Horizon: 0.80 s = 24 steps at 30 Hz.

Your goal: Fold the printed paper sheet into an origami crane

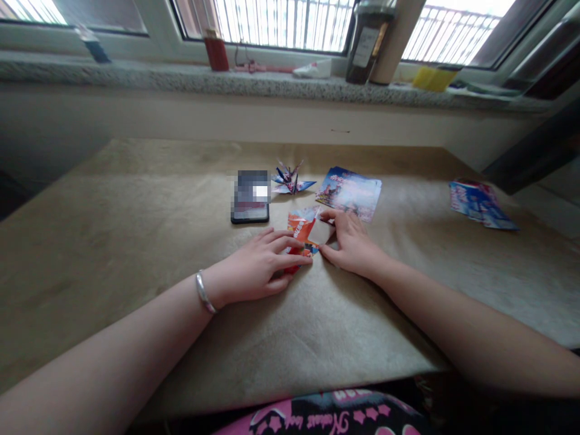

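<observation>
A sheet of origami paper [301, 228], orange and red with a white underside turned up at its right, lies partly folded on the table. My left hand [267, 260] rests flat across its lower left part, fingers stretched out. At the right side, my right hand [348, 238] grips the paper's raised white flap between thumb and fingers. Just behind the sheet stands a folded paper crane [292, 181] in blue and pink. Beside the crane on the left is a phone [251, 202], its screen blurred out.
A stack of printed paper sheets [348, 190] sits behind my right hand. More sheets [483, 204] lie at the far right of the table [136, 254]. On the windowsill [158, 78] stand a red container [216, 51], a dark jar [368, 45] and a yellow item [432, 78].
</observation>
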Each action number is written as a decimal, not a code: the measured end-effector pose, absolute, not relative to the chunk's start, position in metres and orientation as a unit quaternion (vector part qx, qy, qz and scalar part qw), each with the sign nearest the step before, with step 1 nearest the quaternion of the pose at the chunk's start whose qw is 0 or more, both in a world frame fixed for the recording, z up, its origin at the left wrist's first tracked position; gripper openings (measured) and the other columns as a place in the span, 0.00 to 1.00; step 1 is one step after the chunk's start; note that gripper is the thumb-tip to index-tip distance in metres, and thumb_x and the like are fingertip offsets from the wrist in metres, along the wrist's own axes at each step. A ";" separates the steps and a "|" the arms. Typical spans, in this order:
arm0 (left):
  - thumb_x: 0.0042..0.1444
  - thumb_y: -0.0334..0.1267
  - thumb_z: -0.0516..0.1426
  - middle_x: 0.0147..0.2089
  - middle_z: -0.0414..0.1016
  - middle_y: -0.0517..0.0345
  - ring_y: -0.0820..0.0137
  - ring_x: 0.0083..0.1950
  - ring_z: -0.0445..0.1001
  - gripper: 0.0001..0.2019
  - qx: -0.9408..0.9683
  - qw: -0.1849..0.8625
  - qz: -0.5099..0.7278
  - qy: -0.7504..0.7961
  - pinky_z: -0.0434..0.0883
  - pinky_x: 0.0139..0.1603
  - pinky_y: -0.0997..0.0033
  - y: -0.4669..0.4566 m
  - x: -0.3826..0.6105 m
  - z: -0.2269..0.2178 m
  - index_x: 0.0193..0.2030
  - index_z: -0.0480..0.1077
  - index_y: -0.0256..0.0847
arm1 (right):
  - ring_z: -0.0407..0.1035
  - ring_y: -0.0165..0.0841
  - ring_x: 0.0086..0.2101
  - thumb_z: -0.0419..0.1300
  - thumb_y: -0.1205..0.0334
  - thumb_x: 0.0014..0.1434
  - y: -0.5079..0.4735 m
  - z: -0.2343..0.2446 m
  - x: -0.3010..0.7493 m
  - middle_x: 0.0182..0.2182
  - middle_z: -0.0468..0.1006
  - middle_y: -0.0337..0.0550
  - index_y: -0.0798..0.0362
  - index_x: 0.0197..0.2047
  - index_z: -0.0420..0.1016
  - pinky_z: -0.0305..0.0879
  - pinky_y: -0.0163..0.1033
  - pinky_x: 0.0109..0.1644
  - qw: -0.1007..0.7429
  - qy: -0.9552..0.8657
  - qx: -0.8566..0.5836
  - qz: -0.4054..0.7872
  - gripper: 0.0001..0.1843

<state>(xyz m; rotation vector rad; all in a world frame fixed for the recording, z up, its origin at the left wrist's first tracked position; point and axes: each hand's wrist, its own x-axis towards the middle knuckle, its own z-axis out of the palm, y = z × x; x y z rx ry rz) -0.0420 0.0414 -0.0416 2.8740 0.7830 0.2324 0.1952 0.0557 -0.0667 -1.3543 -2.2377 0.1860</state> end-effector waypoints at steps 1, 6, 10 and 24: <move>0.59 0.37 0.53 0.61 0.64 0.53 0.57 0.63 0.59 0.22 0.959 0.078 0.081 0.260 0.54 0.66 0.49 0.042 -0.042 -0.042 0.61 0.64 0.53 | 0.64 0.46 0.47 0.58 0.61 0.49 0.056 -0.067 0.196 0.46 0.71 0.50 0.50 0.52 0.59 0.60 0.53 0.51 0.259 -0.822 -0.502 0.073 0.26; 0.59 0.37 0.53 0.61 0.64 0.53 0.58 0.63 0.59 0.22 0.959 0.080 0.084 0.260 0.54 0.66 0.49 0.042 -0.041 -0.043 0.61 0.64 0.53 | 0.64 0.45 0.47 0.58 0.61 0.49 0.058 -0.067 0.199 0.45 0.71 0.50 0.50 0.53 0.59 0.60 0.53 0.51 0.251 -0.818 -0.510 0.087 0.26; 0.60 0.37 0.52 0.61 0.63 0.53 0.58 0.64 0.58 0.22 0.959 0.077 0.076 0.261 0.54 0.66 0.49 0.042 -0.041 -0.042 0.61 0.64 0.52 | 0.63 0.45 0.46 0.58 0.61 0.49 0.061 -0.067 0.201 0.43 0.71 0.49 0.51 0.53 0.59 0.60 0.52 0.51 0.243 -0.820 -0.511 0.091 0.28; 0.59 0.37 0.53 0.62 0.63 0.53 0.56 0.63 0.59 0.21 0.957 0.093 0.092 0.260 0.53 0.66 0.47 0.042 -0.041 -0.043 0.60 0.65 0.52 | 0.63 0.46 0.45 0.58 0.59 0.50 0.061 -0.062 0.200 0.40 0.72 0.48 0.51 0.53 0.61 0.60 0.51 0.51 0.223 -0.804 -0.544 0.093 0.26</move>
